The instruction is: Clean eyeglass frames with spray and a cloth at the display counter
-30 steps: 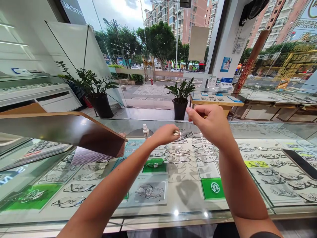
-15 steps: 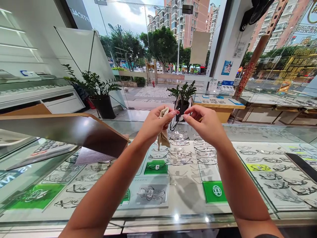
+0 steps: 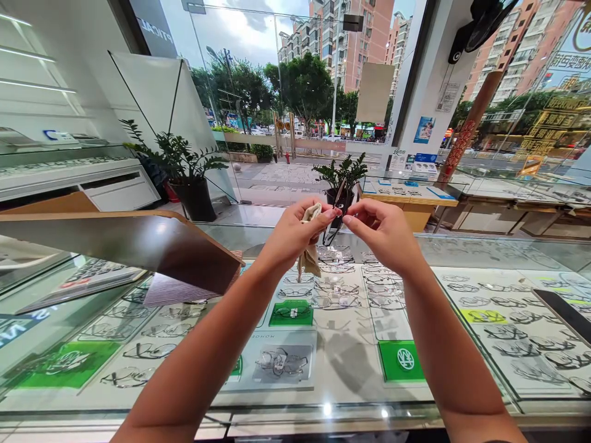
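left grip (image 3: pixel 298 231) raised, cloth (image 3: pixel 309 261) hanging out below

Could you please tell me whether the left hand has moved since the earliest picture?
Yes, the left hand has risen in the view, from below the black plant pot to level with its lower part.

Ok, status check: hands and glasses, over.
Left hand holding beige cloth and glasses. Right hand close in, contact unclear. Hands partly hide the glasses.

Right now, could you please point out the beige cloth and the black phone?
Beige cloth (image 3: pixel 309 261): head view, its hanging lower part.
Black phone (image 3: pixel 566 312): head view, middle of its visible face.
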The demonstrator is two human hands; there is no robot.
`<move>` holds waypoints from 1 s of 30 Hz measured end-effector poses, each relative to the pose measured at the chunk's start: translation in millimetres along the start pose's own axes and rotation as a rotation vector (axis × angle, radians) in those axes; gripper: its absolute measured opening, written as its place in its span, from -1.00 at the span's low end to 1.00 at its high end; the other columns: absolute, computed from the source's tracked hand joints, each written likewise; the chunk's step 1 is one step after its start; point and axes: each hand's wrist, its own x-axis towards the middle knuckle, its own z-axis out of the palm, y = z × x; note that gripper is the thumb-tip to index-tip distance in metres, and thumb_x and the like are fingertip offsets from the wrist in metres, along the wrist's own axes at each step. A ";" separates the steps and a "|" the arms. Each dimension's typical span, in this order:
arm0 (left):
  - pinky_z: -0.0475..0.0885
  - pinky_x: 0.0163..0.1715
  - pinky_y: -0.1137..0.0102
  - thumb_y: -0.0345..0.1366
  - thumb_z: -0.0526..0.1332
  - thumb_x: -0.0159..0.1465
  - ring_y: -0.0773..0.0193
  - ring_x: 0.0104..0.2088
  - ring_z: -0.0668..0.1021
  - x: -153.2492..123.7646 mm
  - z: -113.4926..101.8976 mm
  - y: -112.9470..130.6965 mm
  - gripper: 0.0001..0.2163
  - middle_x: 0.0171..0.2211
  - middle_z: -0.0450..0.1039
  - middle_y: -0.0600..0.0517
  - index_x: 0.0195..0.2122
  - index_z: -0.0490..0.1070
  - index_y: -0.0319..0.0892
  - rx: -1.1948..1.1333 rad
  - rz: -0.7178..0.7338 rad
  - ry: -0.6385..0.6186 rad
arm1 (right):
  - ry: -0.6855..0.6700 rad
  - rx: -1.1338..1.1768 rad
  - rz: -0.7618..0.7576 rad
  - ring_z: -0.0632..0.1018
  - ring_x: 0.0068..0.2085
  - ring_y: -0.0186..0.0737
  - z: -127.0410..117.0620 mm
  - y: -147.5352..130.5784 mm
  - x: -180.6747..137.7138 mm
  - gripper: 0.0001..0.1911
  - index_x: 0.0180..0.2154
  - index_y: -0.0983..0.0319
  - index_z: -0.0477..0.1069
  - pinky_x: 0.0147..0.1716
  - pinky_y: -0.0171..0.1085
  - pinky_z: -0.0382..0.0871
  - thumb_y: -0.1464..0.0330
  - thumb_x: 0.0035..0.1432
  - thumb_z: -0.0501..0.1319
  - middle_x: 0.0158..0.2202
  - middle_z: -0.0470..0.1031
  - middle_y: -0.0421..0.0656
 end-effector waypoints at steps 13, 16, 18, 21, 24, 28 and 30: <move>0.08 -0.58 0.44 0.05 0.49 0.23 0.43 -0.58 0.18 0.5 -1.8 -2.0 -0.65 -0.58 0.17 0.20 -0.28 0.50 -0.10 0.082 0.032 -0.041 | 0.006 0.017 0.026 0.37 -0.41 -0.31 -0.2 -0.9 0.8 -0.86 -0.25 0.18 0.54 -0.39 -0.23 0.21 0.24 0.30 0.32 -0.44 0.44 -0.25; 0.09 -0.57 0.44 0.07 0.48 0.23 0.42 -0.57 0.18 0.5 -0.5 -2.6 -0.65 -0.58 0.18 0.19 -0.27 0.53 -0.10 0.115 0.055 -0.027 | 0.011 0.020 0.033 0.36 -0.41 -0.31 0.0 -0.7 1.2 -0.87 -0.24 0.18 0.53 -0.40 -0.24 0.20 0.25 0.28 0.32 -0.45 0.42 -0.27; 0.11 -0.56 0.44 0.07 0.47 0.23 0.41 -0.55 0.20 0.5 0.1 -3.0 -0.65 -0.56 0.20 0.18 -0.27 0.55 -0.11 0.134 0.082 -0.019 | 0.012 0.022 0.032 0.36 -0.41 -0.32 -0.2 -0.1 1.4 -0.87 -0.25 0.19 0.53 -0.40 -0.24 0.20 0.26 0.27 0.32 -0.45 0.42 -0.27; 0.16 -0.52 0.44 0.06 0.46 0.24 0.41 -0.52 0.25 0.8 -0.3 -3.5 -0.66 -0.53 0.27 0.16 -0.27 0.56 -0.12 0.161 0.133 -0.011 | 0.016 0.009 0.034 0.36 -0.42 -0.32 -1.3 0.9 1.3 -0.89 -0.26 0.19 0.52 -0.40 -0.23 0.20 0.28 0.26 0.31 -0.45 0.42 -0.27; 0.22 -0.48 0.44 0.04 0.45 0.27 0.39 -0.48 0.30 1.5 -2.3 -4.4 -0.67 -0.48 0.35 0.13 -0.25 0.57 -0.14 0.188 0.176 -0.013 | 0.035 -0.027 0.039 0.36 -0.43 -0.31 -2.3 1.4 1.0 -0.91 -0.27 0.18 0.53 -0.40 -0.22 0.20 0.30 0.25 0.30 -0.46 0.43 -0.27; 0.29 -0.40 0.44 -0.01 0.40 0.32 0.35 -0.39 0.41 2.3 -4.4 -6.0 -0.72 -0.39 0.49 0.07 -0.25 0.56 -0.14 0.281 0.216 0.001 | 0.076 -0.102 0.050 0.40 -0.41 -0.29 -2.6 2.0 0.5 -0.93 -0.28 0.17 0.55 -0.38 -0.21 0.22 0.33 0.22 0.30 -0.46 0.47 -0.25; 0.33 -0.35 0.43 -0.05 0.38 0.34 0.32 -0.33 0.47 2.6 -4.9 -6.5 -0.75 -0.32 0.56 0.03 -0.25 0.55 -0.15 0.309 0.238 0.007 | 0.097 -0.132 0.053 0.41 -0.41 -0.28 -3.0 2.5 0.3 -0.93 -0.29 0.17 0.56 -0.38 -0.20 0.22 0.33 0.22 0.29 -0.46 0.48 -0.24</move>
